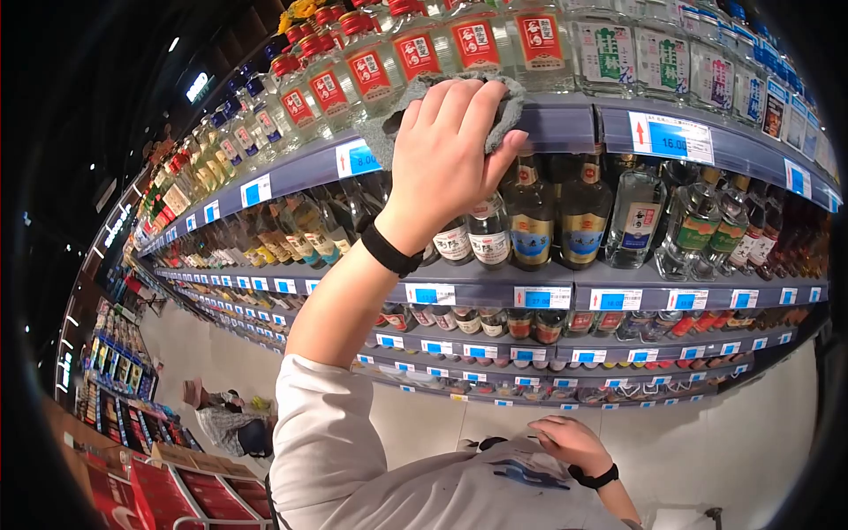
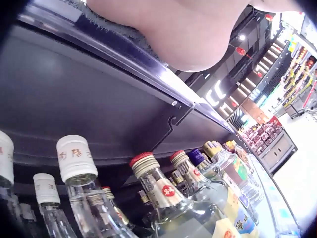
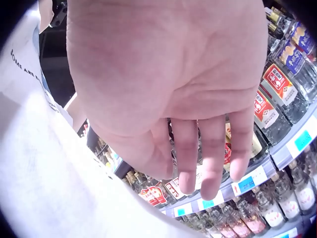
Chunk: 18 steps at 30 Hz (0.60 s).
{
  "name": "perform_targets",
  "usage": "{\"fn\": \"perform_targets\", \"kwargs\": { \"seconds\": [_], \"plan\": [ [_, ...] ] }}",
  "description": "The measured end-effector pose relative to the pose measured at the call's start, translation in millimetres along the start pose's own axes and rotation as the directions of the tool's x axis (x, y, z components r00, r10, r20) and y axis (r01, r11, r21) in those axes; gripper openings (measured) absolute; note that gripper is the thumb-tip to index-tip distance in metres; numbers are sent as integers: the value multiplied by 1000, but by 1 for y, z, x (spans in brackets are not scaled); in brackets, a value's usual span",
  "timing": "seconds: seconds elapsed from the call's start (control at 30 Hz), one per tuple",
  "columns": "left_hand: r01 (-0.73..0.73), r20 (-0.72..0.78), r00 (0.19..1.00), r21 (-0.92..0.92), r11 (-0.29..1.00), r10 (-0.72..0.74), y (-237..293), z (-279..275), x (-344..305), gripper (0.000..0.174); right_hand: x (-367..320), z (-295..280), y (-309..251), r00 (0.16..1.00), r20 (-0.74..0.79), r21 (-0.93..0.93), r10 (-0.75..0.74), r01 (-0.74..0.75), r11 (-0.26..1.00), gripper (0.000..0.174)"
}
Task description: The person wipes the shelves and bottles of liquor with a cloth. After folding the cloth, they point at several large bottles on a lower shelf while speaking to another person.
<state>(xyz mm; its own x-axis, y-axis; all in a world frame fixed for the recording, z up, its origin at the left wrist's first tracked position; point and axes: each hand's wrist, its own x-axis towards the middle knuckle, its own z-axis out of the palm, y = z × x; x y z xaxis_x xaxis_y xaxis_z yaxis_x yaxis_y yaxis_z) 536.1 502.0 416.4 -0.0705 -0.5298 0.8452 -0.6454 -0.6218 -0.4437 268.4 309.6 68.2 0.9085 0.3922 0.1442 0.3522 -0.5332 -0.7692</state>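
A grey cloth [image 1: 380, 141] lies bunched over the front edge of the upper shelf [image 1: 556, 124]. My left hand [image 1: 450, 146] grips it from above, fingers bent over the cloth and thumb out to the right. In the left wrist view, the heel of that hand hangs over the shelf edge, with some of the cloth [image 2: 114, 25] under it. Clear bottles with red labels [image 1: 420, 53] stand just behind the fingers. Low in front of my body, my right hand [image 1: 574, 442] holds nothing, its fingers [image 3: 212, 163] loosely extended in the right wrist view.
Below the edge, a second shelf holds dark bottles with blue labels [image 1: 533, 234] and white-capped bottles [image 2: 77, 158]. Price tags [image 1: 671, 137] line the shelf fronts. Several lower shelves carry more bottles. At the lower left, a person in a hat [image 1: 225, 420] is near red carts [image 1: 168, 490].
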Motion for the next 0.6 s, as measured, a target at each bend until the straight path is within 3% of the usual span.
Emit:
{"fn": "perform_targets", "kwargs": {
  "seconds": [0.6],
  "plan": [
    [-16,-77,997,134,991,26,-81,-35,-63,52,47,29,-29,980,197,-72,-7,22,997,22]
  ]
}}
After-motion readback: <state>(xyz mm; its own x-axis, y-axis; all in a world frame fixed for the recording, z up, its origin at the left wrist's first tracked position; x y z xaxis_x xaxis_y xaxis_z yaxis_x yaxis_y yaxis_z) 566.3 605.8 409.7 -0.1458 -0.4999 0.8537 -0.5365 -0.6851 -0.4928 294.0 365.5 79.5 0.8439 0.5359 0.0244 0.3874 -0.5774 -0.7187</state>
